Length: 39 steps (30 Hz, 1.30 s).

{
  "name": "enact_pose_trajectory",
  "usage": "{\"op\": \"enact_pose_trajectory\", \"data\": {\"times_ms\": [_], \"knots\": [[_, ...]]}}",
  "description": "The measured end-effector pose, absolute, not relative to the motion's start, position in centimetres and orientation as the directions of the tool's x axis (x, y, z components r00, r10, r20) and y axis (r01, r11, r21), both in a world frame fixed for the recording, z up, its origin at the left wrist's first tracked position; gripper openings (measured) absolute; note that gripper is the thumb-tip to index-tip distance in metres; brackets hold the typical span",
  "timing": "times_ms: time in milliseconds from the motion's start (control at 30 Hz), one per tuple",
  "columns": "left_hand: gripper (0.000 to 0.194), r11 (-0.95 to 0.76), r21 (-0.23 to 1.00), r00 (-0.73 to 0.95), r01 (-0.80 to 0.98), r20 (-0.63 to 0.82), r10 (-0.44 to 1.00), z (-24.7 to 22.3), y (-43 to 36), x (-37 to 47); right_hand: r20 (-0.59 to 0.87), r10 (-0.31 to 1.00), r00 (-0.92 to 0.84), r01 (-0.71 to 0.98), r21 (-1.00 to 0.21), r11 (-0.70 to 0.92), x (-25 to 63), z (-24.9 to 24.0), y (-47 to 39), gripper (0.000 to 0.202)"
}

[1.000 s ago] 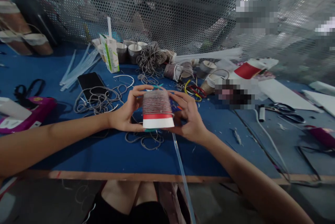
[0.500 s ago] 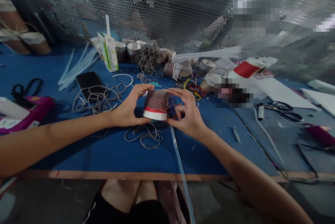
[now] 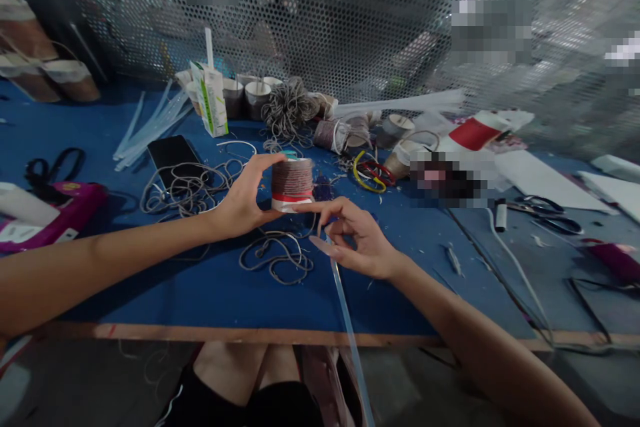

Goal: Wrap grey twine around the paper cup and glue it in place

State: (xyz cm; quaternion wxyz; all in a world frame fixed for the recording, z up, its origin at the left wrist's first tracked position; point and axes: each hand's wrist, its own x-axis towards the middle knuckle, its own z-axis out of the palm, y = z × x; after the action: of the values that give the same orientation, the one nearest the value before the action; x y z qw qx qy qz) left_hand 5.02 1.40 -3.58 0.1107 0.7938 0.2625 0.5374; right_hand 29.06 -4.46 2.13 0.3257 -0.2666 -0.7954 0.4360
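Note:
My left hand (image 3: 245, 197) grips a small cup (image 3: 292, 178) wound with grey-brown cord, thumb at its base and fingers at its top. A red band and a white rim show at the cup's lower end. My right hand (image 3: 353, 237) is just right of it, the index finger reaching to the white rim. The right thumb and other fingers are closed near the end of a long clear strip (image 3: 345, 307), which hangs over the table edge; whether they grip it is unclear. Loose grey cord (image 3: 277, 260) lies below the cup.
A black phone (image 3: 175, 157) lies under tangled cord on the left, beside clear sticks (image 3: 150, 130). Behind are a drink carton (image 3: 213, 104) and several cord-wound cups (image 3: 257, 97). Scissors (image 3: 543, 207) and a magenta device (image 3: 65, 210) lie at the sides.
The cup has tilted more upright and moved slightly up and left in my left hand. My right hand has come off its side and moved lower, with its index finger now stretched to the rim.

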Motion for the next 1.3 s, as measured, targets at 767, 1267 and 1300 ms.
{"op": "enact_pose_trajectory", "data": {"times_ms": [767, 1267, 1300], "knots": [[0.077, -0.86, 0.27, 0.326, 0.433, 0.843, 0.428, -3.1, 0.8, 5.1, 0.372, 0.843, -0.389, -0.141, -0.928, 0.344, 28.8, 1.9, -3.8, 0.024], [0.077, -0.835, 0.414, 0.157, 0.362, 0.856, 0.492, -4.6, 2.6, 5.3, -0.039, 0.831, -0.555, 0.831, 0.017, 0.555, 32.4, 3.6, -1.1, 0.033], [0.076, -0.83, 0.42, 0.151, 0.366, 0.854, 0.498, -4.6, 2.6, 5.3, -0.052, 0.848, -0.527, 0.844, 0.081, 0.53, 32.0, 3.6, -1.3, 0.03]]}}
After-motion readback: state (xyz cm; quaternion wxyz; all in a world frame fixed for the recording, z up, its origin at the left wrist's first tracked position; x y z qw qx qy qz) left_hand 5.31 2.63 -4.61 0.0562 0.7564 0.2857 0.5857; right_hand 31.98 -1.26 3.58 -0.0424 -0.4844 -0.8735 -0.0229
